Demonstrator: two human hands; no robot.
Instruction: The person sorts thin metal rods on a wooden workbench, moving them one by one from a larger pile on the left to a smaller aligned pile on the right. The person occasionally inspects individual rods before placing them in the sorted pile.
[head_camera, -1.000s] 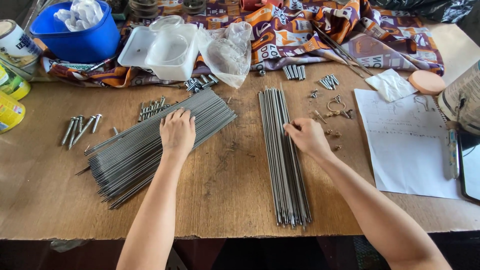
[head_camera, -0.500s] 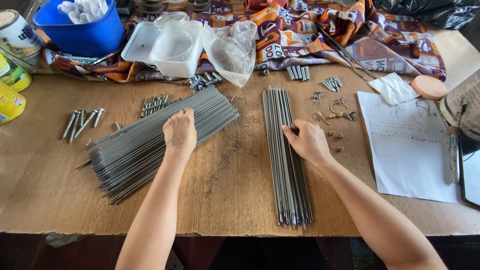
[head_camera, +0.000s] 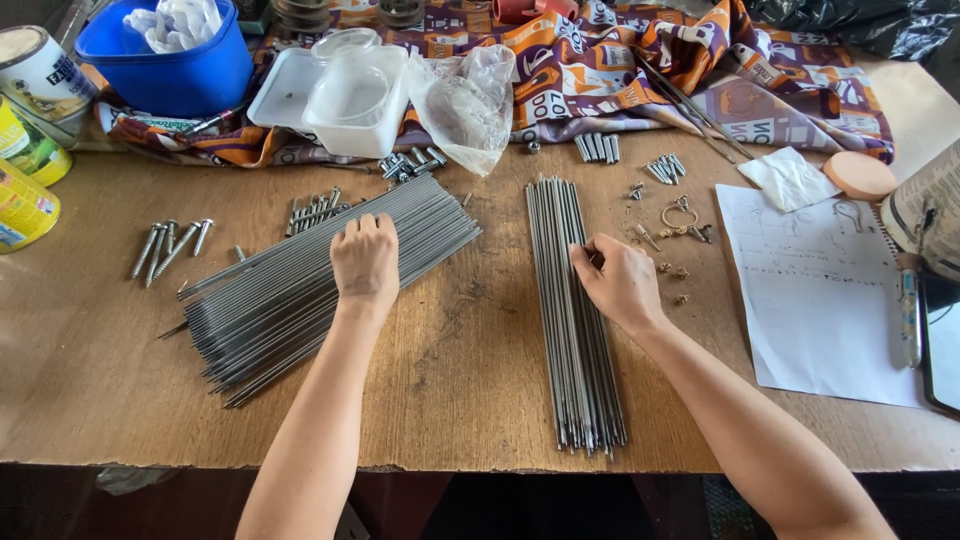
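Little change over the last second: left hand (head_camera: 365, 262) still flat, palm down, on the fanned pile of spokes (head_camera: 310, 285); right hand (head_camera: 618, 282) still at the straight bundle of spokes (head_camera: 572, 310), shifted only slightly along it. Both heaps unmoved. Reads as sorting paused mid-pick, not a transfer done.

Left hand: fingers together, pressing the pile, gripping nothing. Right hand: fingertips pinched narrow on the bundle's right edge, probably on one or two spokes; exact count impossible to tell.

Fanned pile: left-centre of wooden desk (head_camera: 450, 400), long axis diagonal, near-left to far-right, far ends spread toward the plastic bag (head_camera: 465, 105). Bundle: desk centre, long axis nearly straight away from the person, tight and parallel, near ends just short of the desk edge. Well apart from each other, bare wood between.

Around: loose bolts (head_camera: 170, 245) left of the pile, more bolts (head_camera: 598, 147) beyond the bundle, small brass nipples (head_camera: 672, 270) just right of the right hand, paper sheet (head_camera: 815, 290) further right, blue tub (head_camera: 170, 60) and clear plastic container (head_camera: 345, 95) at the far side on patterned cloth (head_camera: 640, 70).
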